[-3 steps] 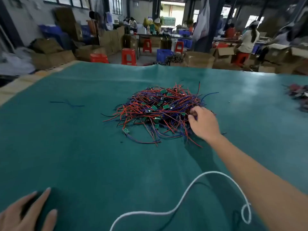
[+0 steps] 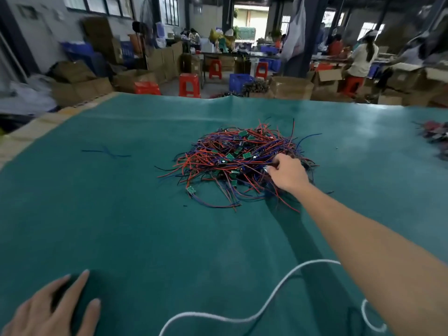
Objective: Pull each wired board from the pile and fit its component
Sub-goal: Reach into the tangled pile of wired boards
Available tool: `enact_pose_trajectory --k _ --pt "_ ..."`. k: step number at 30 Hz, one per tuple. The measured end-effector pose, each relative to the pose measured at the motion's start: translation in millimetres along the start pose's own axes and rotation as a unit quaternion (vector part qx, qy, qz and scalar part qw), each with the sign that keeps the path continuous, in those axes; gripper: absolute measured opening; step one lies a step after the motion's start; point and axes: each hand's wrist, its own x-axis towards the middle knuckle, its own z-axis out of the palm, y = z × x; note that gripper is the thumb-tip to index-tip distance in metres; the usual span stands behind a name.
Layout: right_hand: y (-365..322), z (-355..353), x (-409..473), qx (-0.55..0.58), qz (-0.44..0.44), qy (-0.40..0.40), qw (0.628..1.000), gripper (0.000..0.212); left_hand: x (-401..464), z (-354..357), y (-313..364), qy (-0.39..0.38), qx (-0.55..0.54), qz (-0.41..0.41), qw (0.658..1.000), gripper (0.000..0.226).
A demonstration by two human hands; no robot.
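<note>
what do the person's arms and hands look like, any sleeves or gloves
Both hands are bare, with no gloves. The right hand leads back along a forearm bare as far as the frame shows, with no sleeve, watch or band. The left hand shows longish nails and no ring on the fingers in view; its wrist is out of frame.

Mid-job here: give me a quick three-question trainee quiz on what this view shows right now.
1. True or false: the left hand lies flat on the green mat.
2. Where is the right hand? A) at the right edge of the wire pile B) on the white cord C) on the lone blue wire
3. Fill in: a single green board lies at the pile's near-____ edge.

Key: 1 true; 2 A; 3 left.
</note>
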Motion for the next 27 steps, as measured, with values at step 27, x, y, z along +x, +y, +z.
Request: enact_pose_trajectory --k 27 --pt "56.2 -87.3 -125.1 0.642 0.156 -0.080 0.746 0.010 11.6 -12.1 -23.7 -0.060 0.140 -0.060 0.987 0.060"
